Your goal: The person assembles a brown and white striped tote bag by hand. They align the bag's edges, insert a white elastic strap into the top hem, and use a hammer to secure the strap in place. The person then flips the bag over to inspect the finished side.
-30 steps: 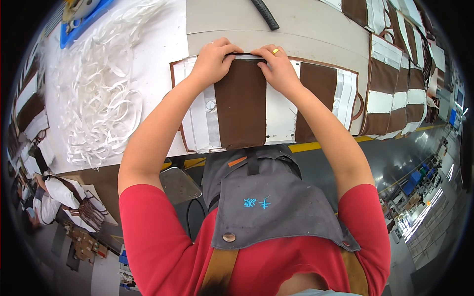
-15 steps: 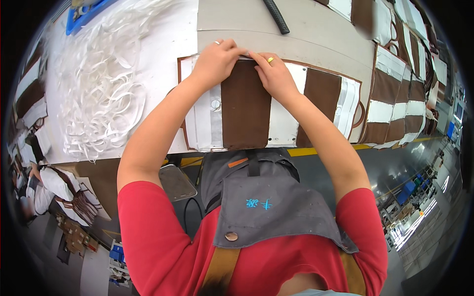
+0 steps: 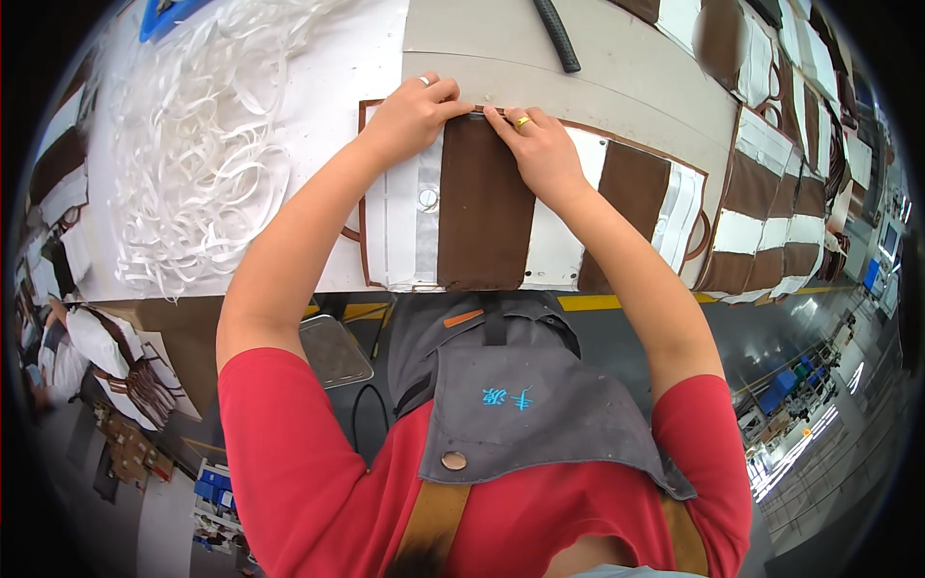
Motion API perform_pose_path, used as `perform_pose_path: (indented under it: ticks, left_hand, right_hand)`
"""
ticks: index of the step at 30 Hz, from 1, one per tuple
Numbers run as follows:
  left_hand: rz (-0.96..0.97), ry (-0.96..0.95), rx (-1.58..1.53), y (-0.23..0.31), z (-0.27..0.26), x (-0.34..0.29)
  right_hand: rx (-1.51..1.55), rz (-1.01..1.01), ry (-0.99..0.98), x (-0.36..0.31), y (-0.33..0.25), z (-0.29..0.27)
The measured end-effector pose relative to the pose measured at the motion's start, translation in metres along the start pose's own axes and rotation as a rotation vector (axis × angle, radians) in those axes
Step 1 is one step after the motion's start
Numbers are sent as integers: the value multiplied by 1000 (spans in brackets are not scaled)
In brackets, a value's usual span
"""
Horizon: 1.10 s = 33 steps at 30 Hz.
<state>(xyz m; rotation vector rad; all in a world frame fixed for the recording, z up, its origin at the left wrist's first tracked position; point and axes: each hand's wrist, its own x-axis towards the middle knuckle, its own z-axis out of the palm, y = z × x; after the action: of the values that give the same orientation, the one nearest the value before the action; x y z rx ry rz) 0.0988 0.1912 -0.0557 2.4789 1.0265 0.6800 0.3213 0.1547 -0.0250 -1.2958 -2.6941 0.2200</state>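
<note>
A flat brown-and-white striped bag panel [image 3: 487,212] with brown edging and a loop handle at each end lies across the table in front of me. At its far edge my left hand [image 3: 419,118] is closed, the forefinger stretched along the rim beside the top of the brown stripe. My right hand [image 3: 541,152] grips the same edge just to the right, its forefinger pressed on the rim and the other fingers curled. A small gap separates the two forefingertips. What lies under the fingers is partly hidden.
A tangled heap of white ribbon [image 3: 207,173] covers the table's left side. A black ridged tube [image 3: 558,37] lies beyond the panel, and a blue tray [image 3: 162,17] sits far left. More striped panels [image 3: 761,207] are stacked at the right. A metal tray [image 3: 335,353] is below the table edge.
My forefingertips, which met at the panel's far edge, are now slightly apart. The pale strip of edge that showed beneath them now looks flatter. The view has shifted slightly.
</note>
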Motion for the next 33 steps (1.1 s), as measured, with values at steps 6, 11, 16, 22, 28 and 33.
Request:
perform_pose_path:
  ticks: [6,11,16,22,28,33]
  left_hand:
    - [41,23,112,1,1,-1]
    - [-82,66,39,7,-5,-1]
    - [-312,76,38,4,-32,-14]
    - [-539,22,-177,-10,-45,-36]
    - [-646,64,-395,-10,-46,-37]
    - [-643,128,-440,-12,-41,-39]
  right_hand:
    - [-153,-90,-51,-9,10,-12]
    - [-67,-4,-30,-11,17,-15]
    - [499,187,190,37,-12,-8]
    - [691,212,57,69,-27,21]
    - [795,264,-58,81,-25,24]
    - [832,266,-92,79,-22,22]
